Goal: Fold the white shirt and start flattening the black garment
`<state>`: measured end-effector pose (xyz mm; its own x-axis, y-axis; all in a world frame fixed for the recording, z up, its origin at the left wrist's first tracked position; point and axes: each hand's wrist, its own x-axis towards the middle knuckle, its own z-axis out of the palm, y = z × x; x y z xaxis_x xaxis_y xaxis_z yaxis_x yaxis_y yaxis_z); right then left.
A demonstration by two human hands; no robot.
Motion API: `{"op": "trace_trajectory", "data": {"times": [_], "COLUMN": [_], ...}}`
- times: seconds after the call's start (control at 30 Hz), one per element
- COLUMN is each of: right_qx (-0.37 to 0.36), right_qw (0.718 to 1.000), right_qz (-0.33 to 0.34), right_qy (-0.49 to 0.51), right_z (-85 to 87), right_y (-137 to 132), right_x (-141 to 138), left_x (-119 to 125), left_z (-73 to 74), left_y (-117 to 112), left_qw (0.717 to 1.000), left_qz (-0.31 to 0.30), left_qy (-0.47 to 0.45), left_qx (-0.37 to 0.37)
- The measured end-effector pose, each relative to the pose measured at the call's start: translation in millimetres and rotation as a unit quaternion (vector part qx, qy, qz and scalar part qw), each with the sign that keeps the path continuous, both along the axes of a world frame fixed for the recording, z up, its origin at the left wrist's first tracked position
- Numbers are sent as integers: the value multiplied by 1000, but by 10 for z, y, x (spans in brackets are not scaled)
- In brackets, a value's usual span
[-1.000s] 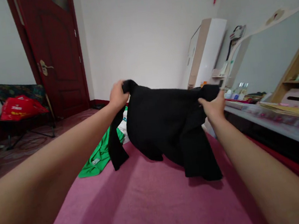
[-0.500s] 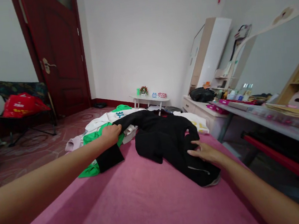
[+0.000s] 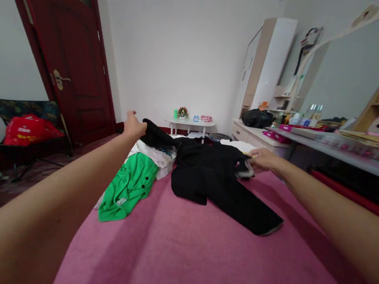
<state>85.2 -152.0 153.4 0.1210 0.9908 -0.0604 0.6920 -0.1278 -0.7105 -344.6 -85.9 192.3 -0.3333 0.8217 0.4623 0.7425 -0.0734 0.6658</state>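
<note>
A black long-sleeved garment [image 3: 209, 167] lies spread over the pink bed cover [image 3: 189, 260]. My left hand [image 3: 135, 126] is closed on one of its sleeves, lifted above the pile at the left. At the garment's right side my right hand [image 3: 262, 158] is closed on its edge, where a pale lining shows; the fingertips are partly blurred. One black sleeve stretches toward me on the cover. Beneath the raised sleeve lie a green buttoned garment [image 3: 129, 185] and white clothes [image 3: 159, 157]. Another white garment [image 3: 239, 146] is behind the black one, near my right hand.
On the right stand a dressing table [image 3: 347, 142] with bottles and a mirror [image 3: 355, 68]. A small white table [image 3: 190, 122] is by the far wall. To the left are a folding chair [image 3: 24, 106] with a red bag [image 3: 32, 130] and a door [image 3: 75, 73].
My left hand has risen with the black sleeve, uncovering more of the green garment. My right hand has moved up and right, from resting on the black cloth to gripping its edge.
</note>
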Motion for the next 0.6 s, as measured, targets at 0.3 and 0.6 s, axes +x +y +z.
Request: {"op": "trace_trajectory", "data": {"times": [0.3, 0.6], "right_qx": [274, 51], "right_qw": [939, 917], "right_qz": [173, 333], "right_qy": [-115, -215], "right_z": [-522, -688], "right_y": [-567, -1287], "right_x": [-362, -121], "left_x": [543, 741], "left_z": [-916, -1344], "left_y": [-988, -1104], "left_qw": [841, 744], "left_qz": [-349, -491], "left_qy": [407, 445], "left_qx": [69, 86]}}
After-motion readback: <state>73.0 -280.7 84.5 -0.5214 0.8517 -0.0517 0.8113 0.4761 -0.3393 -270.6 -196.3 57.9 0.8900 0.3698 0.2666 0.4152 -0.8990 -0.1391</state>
